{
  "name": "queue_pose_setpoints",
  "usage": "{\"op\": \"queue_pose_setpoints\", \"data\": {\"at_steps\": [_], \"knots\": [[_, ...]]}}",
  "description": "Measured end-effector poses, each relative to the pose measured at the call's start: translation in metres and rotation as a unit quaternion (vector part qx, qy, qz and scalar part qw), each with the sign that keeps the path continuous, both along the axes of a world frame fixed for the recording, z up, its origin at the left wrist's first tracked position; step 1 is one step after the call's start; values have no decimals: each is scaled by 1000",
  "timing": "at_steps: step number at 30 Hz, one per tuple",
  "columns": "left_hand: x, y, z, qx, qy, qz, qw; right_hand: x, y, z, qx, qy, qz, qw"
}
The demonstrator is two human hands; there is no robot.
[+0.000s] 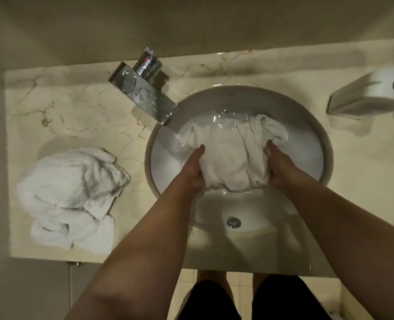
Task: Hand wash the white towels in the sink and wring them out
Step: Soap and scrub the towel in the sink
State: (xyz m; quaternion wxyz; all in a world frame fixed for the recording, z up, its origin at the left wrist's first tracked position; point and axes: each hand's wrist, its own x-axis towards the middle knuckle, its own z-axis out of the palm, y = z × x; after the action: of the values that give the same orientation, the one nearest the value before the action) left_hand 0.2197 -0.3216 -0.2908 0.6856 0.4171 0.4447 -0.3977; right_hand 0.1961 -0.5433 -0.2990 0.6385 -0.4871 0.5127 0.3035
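Note:
A wet white towel (230, 155) lies bunched in the round white sink (311, 125), partly under water. My left hand (195, 168) grips the towel's left side, thumb on top and fingers tucked beneath. On the towel's right side my right hand (275, 162) grips it the same way. Water runs from the chrome faucet (145, 93) onto the towel's far left edge. A second white towel (73, 195) sits crumpled on the marble counter to the left of the sink.
The marble counter (76, 107) is wet around the faucet. The sink's overflow hole (233, 222) shows on its near wall. A white wall-mounted dispenser (371, 95) hangs at the right. A wall borders the counter at the left and back.

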Motion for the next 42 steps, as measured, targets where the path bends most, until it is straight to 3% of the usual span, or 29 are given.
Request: {"op": "queue_pose_setpoints", "data": {"at_steps": [2,5,7,12,18,23,29,32,35,38,42], "knots": [[-6,0,8,-80,27,-64,994,-7,-4,13,133,4,27,991],[-8,0,35,-111,18,-143,983,-11,0,45,188,-18,133,973],[-9,1,52,-83,16,-157,984,-11,0,65,159,-38,160,974],[-15,6,98,7,-71,-92,993,-18,-4,111,-56,-109,128,984],[-22,1,161,92,-177,-36,979,-21,-16,170,-59,-190,37,979],[-25,-17,223,207,-284,-77,933,-19,-13,227,-96,-242,-6,966],[-27,-43,260,251,-424,-92,865,-25,19,300,-192,-332,88,919],[-29,-64,274,213,-420,-91,877,-30,48,317,-191,-357,97,909],[-24,-80,274,190,-315,-5,930,-27,73,307,-271,-379,121,877],[-20,-89,273,160,-247,46,955,-9,78,301,-345,-364,132,855],[-20,-93,267,191,-255,14,948,14,67,287,-321,-287,74,899]]}}
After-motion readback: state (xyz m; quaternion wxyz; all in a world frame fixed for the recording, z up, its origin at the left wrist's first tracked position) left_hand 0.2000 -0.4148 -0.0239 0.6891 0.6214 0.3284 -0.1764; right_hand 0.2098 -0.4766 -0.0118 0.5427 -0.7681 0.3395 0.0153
